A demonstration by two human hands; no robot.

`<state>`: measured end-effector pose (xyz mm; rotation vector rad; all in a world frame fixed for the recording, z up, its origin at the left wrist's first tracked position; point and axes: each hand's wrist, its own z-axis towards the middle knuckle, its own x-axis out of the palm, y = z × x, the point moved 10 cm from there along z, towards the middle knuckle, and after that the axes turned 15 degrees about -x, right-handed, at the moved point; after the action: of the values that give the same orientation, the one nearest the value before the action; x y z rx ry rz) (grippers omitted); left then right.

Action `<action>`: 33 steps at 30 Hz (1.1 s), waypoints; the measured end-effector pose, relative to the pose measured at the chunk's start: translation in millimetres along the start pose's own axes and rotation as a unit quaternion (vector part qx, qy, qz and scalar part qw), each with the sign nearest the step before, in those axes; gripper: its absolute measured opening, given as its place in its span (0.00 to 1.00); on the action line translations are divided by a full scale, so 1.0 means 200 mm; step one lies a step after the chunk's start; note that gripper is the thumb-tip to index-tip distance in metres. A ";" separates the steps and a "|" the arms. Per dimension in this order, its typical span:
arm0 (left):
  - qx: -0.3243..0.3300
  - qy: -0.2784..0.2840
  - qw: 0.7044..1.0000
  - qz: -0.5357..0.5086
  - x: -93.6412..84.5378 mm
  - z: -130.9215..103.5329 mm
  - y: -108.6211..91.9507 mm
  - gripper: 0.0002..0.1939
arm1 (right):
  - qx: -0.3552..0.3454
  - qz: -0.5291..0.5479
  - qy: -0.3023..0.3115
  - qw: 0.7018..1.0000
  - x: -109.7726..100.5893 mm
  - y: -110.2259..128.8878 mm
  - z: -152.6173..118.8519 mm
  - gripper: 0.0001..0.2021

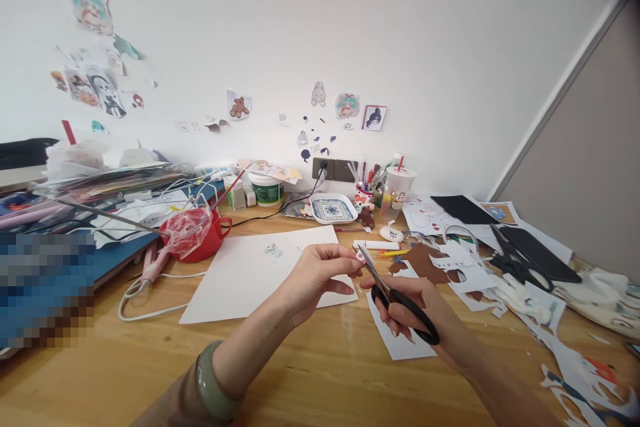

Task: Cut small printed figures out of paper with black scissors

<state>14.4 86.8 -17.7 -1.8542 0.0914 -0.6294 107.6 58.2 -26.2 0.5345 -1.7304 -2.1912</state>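
My left hand (320, 275) pinches a small paper piece (360, 255) with pink or red marks between thumb and fingers. Black-handled scissors (383, 287) are in my right hand (407, 303), their blades pointing up and left against the edge of that piece. Whether the blades are cutting into it cannot be made out. Beneath my left hand lies a large white sheet (240, 277), with a small pale green cutout (273, 251) on it. A smaller white paper (395, 337) rests under my right hand.
Brown and white paper scraps (425, 261) are strewn to the right, near a second pair of black scissors (520, 267). A patterned dish (333, 208), a lidded cup with a straw (399, 190) and a pen holder (365, 195) stand at the back. A red mug (220, 233) is left.
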 end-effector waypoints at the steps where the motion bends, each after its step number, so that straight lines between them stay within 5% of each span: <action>1: 0.001 0.000 1.000 0.000 0.00 0.00 0.00 0.07 | -0.001 0.004 0.000 1.000 0.00 0.00 0.00 0.21; 33: 0.004 -0.001 0.999 0.044 -0.01 0.00 -0.04 0.05 | 0.011 -0.026 0.013 1.000 -0.03 0.01 -0.01 0.15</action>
<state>10.9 89.5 -11.5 -1.8322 0.1678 -0.5672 114.5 59.0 -24.9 0.6189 -1.7472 -2.1932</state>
